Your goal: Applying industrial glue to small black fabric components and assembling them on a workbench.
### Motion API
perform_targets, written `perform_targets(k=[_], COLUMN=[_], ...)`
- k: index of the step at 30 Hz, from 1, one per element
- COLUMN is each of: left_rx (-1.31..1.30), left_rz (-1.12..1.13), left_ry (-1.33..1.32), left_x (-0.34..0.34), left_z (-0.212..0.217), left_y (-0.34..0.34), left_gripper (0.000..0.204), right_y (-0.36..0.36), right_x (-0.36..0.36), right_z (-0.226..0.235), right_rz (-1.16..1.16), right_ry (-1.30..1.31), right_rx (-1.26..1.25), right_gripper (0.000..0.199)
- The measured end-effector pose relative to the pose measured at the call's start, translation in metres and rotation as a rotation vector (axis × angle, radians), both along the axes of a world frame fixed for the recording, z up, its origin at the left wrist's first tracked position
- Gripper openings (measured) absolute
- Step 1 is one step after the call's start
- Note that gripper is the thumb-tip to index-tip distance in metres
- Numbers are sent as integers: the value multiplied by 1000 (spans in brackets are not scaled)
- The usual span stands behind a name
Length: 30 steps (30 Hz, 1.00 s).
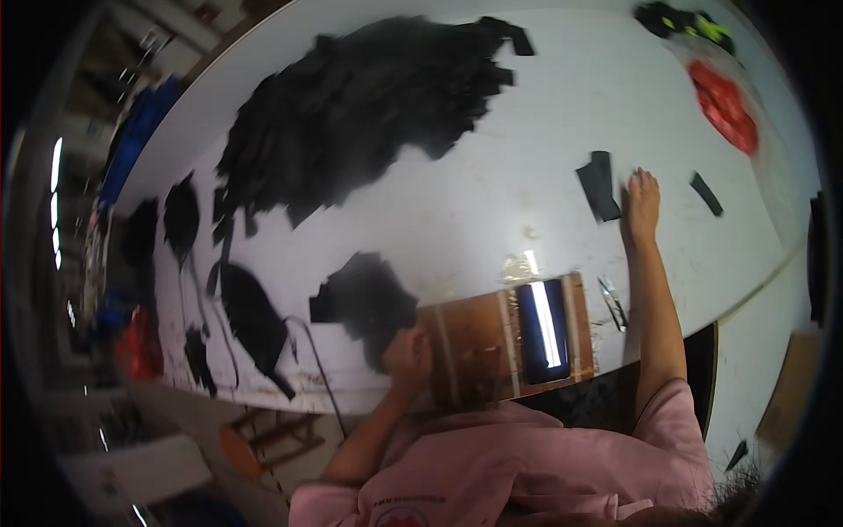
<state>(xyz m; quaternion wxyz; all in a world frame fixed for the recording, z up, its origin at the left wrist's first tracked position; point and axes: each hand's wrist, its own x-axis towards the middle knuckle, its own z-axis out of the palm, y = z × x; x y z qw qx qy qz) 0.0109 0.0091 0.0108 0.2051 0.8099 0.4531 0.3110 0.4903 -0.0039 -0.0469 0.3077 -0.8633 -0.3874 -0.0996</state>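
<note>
- Pink sleeves (pixel 527 457) fill the lower edge of the view; both your forearms run up from them onto the white worktable (pixel 492 176).
- Your left hand (pixel 406 351) sits at the near table edge, against the left end of the brown wooden board (pixel 479 347) and just beside a small heap of black cut pieces (pixel 364 299). Its fingers look curled, but you cannot tell whether they pinch anything.
- On that board lies a dark, glossy rectangular block (pixel 543 329) catching a strip of light; metal scissors or snips (pixel 612 303) rest just to its right.
- Your right hand (pixel 641 204) is stretched well forward, fingers together and laid flat on the table, touching the edge of a black rectangular strip of fabric (pixel 600 184).
- A second, smaller black strip (pixel 706 193) lies apart to the right of that hand.
- Judged from the piles, most material is still waiting: the large black mound of cut pieces (pixel 360 114) at the far side dwarfs the small near heap.
- A red bag (pixel 724 105) sits far right, near the table's rim.
- Open room: the white surface between board, right hand and big mound is bare; the table edge curves close on your right.
</note>
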Motion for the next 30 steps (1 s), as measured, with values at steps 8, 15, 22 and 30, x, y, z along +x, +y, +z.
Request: perform_targets(k=[8,15,22,30], left_rx=[-12,-24,15,204], left_rz=[52,47,15,81], left_ry=[-64,-127,-177,-371], left_x=[-3,-5,-13,-18], left_z=[1,0,-7,13], left_y=[-6,-7,-4,10], left_gripper=[10,10,10,10], right_y=[3,-49,-112,-180], right_x=[-37,-48,-109,-203], right_z=[15,27,114,131], right_rz=[202,267,152,48], right_ry=[671,802,765,902], right_rx=[561,364,267,238], right_gripper=[33,29,28,22])
